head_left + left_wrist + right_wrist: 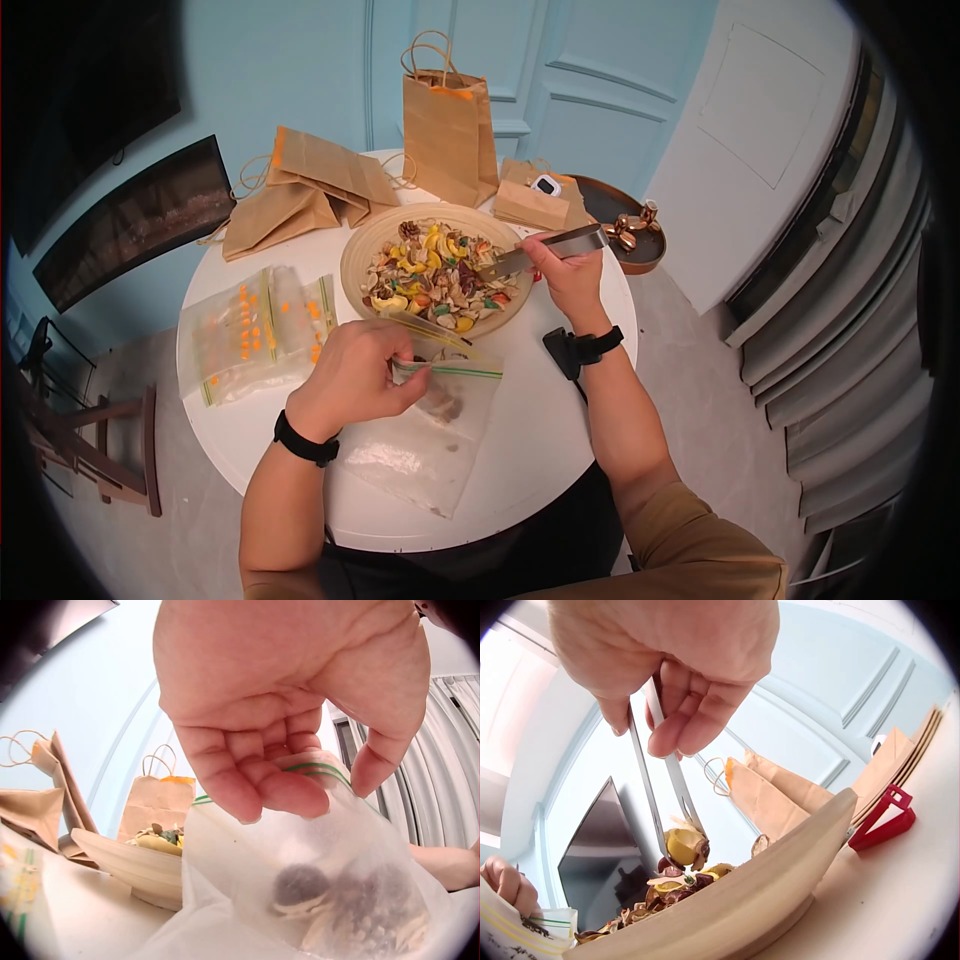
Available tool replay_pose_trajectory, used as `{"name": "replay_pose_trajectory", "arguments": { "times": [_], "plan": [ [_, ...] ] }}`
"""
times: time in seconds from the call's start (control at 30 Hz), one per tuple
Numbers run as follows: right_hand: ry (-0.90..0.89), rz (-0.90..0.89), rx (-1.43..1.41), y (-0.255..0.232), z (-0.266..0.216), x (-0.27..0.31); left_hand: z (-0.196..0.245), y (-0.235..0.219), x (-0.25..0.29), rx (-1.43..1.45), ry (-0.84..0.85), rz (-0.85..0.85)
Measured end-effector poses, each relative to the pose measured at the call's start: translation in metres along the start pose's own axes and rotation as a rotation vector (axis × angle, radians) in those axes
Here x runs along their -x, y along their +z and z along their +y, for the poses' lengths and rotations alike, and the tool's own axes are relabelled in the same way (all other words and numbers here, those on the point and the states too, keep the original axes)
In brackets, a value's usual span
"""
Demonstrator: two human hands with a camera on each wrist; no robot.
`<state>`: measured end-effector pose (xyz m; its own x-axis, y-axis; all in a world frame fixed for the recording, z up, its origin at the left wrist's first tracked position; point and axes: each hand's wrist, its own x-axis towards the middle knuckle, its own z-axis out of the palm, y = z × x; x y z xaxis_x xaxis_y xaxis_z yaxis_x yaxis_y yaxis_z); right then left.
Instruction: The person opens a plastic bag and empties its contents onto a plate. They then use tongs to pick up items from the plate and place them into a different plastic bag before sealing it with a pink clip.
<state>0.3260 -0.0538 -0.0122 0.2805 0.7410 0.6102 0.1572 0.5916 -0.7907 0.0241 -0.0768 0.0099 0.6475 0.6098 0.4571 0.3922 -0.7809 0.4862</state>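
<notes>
My left hand (pixel 358 368) grips the mouth of a clear zip bag (pixel 400 465) with a green seal line, its thumb and fingers at the rim. Dark and pale dried pieces (pixel 352 900) show through the bag's wall. My right hand (pixel 572 280) holds metal tongs (pixel 575 243) over a wide wooden bowl (pixel 355 262) of mixed potpourri (pixel 430 265). In the right wrist view, the tongs' tips close around a yellow dried piece (pixel 681 846) and other bits, just above the heap.
Filled zip bags (pixel 235 335) with orange marks lie at the left. Brown paper bags (pixel 448 130) stand and lean at the back, with a small white timer (pixel 546 185) on flat ones. A red clip (pixel 885 821) sits beside the bowl; a dark round tray (pixel 650 250) is at the right.
</notes>
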Motion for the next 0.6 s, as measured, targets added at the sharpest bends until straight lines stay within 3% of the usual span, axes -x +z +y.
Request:
{"name": "replay_pose_trajectory", "arguments": {
  "times": [0.17, 0.37, 0.47, 0.6],
  "plan": [
    [-0.003, 0.059, -0.077, 0.003, -0.005, 0.000, 0.000, -0.001, 0.000, 0.005, 0.012, 0.009],
    [0.077, -0.013, -0.228, 0.018, -0.020, 0.015, 0.002, -0.002, 0.001, 0.007, -0.003, 0.002],
    [0.196, -0.272, -0.202, 0.022, -0.022, 0.025, 0.002, -0.001, 0.000, -0.007, 0.040, 0.042],
    [0.194, -0.440, -0.176, 0.033, -0.020, 0.036, 0.000, 0.000, 0.000, 0.001, 0.048, 0.056]
  ]
}}
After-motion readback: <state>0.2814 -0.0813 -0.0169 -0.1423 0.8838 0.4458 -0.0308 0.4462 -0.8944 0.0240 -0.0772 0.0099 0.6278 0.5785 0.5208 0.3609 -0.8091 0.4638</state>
